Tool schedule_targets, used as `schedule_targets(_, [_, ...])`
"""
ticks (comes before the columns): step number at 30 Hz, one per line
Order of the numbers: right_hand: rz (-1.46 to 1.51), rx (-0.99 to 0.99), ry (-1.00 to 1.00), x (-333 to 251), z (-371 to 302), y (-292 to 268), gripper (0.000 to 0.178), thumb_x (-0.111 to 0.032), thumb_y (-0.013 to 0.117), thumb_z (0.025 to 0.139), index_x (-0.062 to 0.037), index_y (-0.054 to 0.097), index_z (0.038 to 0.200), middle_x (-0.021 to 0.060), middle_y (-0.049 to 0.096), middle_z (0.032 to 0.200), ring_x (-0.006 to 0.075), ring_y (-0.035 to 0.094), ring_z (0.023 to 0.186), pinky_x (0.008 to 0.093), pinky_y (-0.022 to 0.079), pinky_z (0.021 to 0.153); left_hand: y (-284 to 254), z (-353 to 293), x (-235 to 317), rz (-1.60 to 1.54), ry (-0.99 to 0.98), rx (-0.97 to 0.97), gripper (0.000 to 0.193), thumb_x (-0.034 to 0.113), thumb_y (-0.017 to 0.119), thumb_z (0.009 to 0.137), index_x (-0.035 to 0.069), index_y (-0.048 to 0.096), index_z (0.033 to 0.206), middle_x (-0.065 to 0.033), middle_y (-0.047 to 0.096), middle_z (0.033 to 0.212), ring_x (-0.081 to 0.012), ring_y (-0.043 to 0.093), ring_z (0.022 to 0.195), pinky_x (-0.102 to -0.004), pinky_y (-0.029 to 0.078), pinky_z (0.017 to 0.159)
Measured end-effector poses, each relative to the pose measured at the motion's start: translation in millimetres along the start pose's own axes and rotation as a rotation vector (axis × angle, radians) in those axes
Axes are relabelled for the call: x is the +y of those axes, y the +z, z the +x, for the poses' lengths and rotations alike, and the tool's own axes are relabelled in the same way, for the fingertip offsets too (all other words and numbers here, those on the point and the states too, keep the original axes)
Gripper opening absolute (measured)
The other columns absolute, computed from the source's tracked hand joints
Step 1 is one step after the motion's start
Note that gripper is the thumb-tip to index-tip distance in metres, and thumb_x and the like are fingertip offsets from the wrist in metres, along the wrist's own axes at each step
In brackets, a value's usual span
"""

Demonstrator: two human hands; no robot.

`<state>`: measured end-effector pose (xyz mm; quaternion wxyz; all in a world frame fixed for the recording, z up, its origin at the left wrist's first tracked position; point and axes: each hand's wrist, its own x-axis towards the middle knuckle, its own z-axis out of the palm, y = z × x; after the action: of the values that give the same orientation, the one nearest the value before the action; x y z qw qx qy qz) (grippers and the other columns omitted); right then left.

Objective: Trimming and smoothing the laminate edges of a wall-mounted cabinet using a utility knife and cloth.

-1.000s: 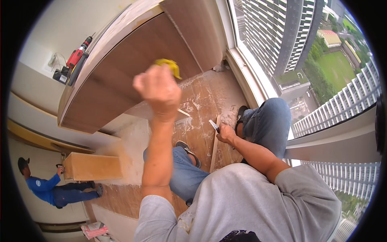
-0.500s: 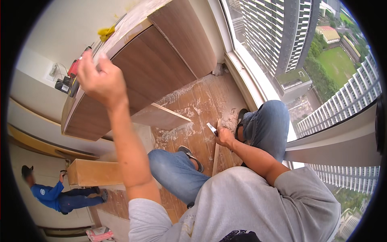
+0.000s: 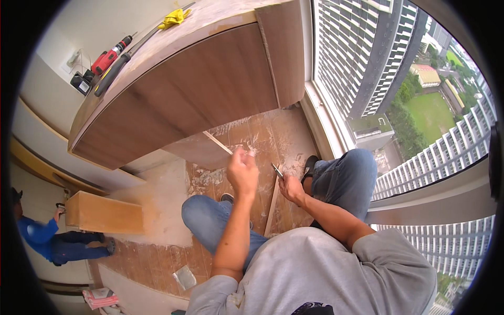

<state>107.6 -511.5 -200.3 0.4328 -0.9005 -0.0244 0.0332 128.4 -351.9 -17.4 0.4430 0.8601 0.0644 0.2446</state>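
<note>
My left hand (image 3: 243, 173) is raised in front of the cabinet, over my left knee. Its fingers are curled together, and what they hold, if anything, I cannot make out. Beside my right shin, my right hand (image 3: 292, 188) grips a slim dark-and-silver tool (image 3: 276, 170) whose tip points up and left; its exact kind is unclear. Just below that hand a narrow wooden strip (image 3: 272, 207) slants down toward my lap. A pale-edged board (image 3: 207, 148) stands under the curved brown cabinet (image 3: 178, 100), close to my left hand.
On the cabinet top lie a red drill (image 3: 107, 59), a long dark-handled tool (image 3: 114, 73) and a yellow cloth (image 3: 174, 19). White dust marks the wooden floor (image 3: 265, 134). A co-worker in blue (image 3: 39, 233) is beside an orange-brown box (image 3: 105, 212). A large window (image 3: 336, 126) borders my right.
My left hand has swung away from the drill end of the cabinet, rightward and down toward my right hand. The tool in my right hand has turned slightly. My view has shifted.
</note>
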Motion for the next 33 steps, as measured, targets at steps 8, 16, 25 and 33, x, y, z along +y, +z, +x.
schedule_targets(8, [0.478, 0.116, -0.314, -142.7, -28.2, -106.2, 0.019, -0.018, 0.061, 0.099, -0.0031, 0.063, 0.112, 0.0260, 0.069, 0.098, 0.0519, 0.065, 0.091, 0.0519, 0.053, 0.074, 16.1, -40.9, 48.8, -0.119, 0.019, -0.240, 0.045, 0.030, 0.073, 0.097, -0.010, 0.068, 0.117, -0.0245, 0.077, 0.100, -0.0366, 0.076, 0.093, -0.0417, 0.059, 0.080])
schedule_targets(16, [0.459, 0.410, -0.545, -174.3, 8.4, -170.4, 0.011, -0.011, 0.061, 0.102, -0.0019, 0.064, 0.108, 0.0209, 0.069, 0.091, 0.0368, 0.070, 0.079, 0.0395, 0.054, 0.070, 15.4, 4.6, 117.4, -0.520, 0.284, -0.209, 0.040, 0.024, 0.063, 0.106, -0.008, 0.061, 0.131, -0.0205, 0.072, 0.116, -0.0228, 0.070, 0.108, -0.0354, 0.055, 0.092])
schedule_targets(25, [0.270, 0.639, -0.684, -167.6, 22.3, -177.4, 0.008, -0.001, 0.062, 0.097, 0.0006, 0.066, 0.104, 0.0154, 0.061, 0.077, 0.0267, 0.062, 0.064, 0.0332, 0.048, 0.060, 48.5, -40.5, 71.4, -0.556, 0.343, -0.349, 0.065, 0.001, 0.073, 0.084, -0.002, 0.048, 0.144, -0.0177, 0.057, 0.139, -0.0285, 0.056, 0.132, -0.0391, 0.047, 0.107])
schedule_targets(33, [0.230, 0.623, -0.604, -178.8, 59.8, -181.1, 0.021, -0.002, 0.066, 0.093, 0.0000, 0.050, 0.080, 0.0176, 0.053, 0.067, 0.0356, 0.053, 0.055, 0.0388, 0.044, 0.053, 72.0, -1.9, 78.0, -0.292, 0.305, -0.185, 0.053, 0.025, 0.079, 0.087, 0.005, 0.057, 0.130, -0.0202, 0.068, 0.114, -0.0395, 0.069, 0.108, -0.0451, 0.056, 0.086])
